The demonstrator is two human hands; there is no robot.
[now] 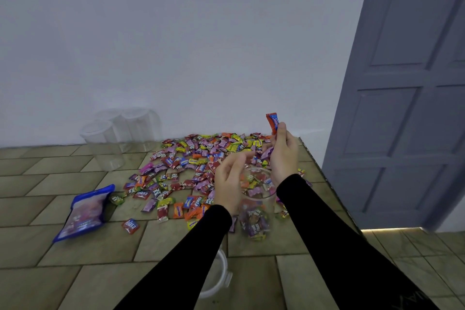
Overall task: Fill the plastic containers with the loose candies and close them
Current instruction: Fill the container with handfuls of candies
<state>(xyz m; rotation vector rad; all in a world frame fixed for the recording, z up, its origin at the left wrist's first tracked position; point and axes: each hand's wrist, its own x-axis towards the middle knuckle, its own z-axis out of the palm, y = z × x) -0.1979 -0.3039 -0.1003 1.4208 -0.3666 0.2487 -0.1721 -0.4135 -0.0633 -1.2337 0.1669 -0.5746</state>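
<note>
Sitting nearest the camera, low in the view, is a clear lid (220,277) with clip tabs, lying on the tiled surface (75,272) and partly hidden by the left sleeve. Just beyond it a clear plastic container (256,209) is standing open between two black-sleeved forearms, roughly a third filled with wrapped candies.

The left hand (230,181) is hovering beside the container's rim, fingers relaxed and loosely curved, grasping nothing. The right hand (283,156) is lifting above and behind the rim, pinching an orange-and-blue candy (273,122) between thumb and fingertips, with what looks like a purple wrapper tucked lower in the palm — that part is blurred.

Behind the hands a wide heap of loose candies (201,158) is spreading across the tiles; a blue bag (84,211) is lying to the left. Farthest back, three empty clear containers (120,133) are standing against the white wall, beside a grey door (402,83).

Likely risks: the candy is sitting high and off-centre from the mouth, so letting go now could drop it outside. Neither hand is steadying the light container, and a forearm brushing it could tip it over. The heap is lying near the right edge — a careless sweep could push candies off.
</note>
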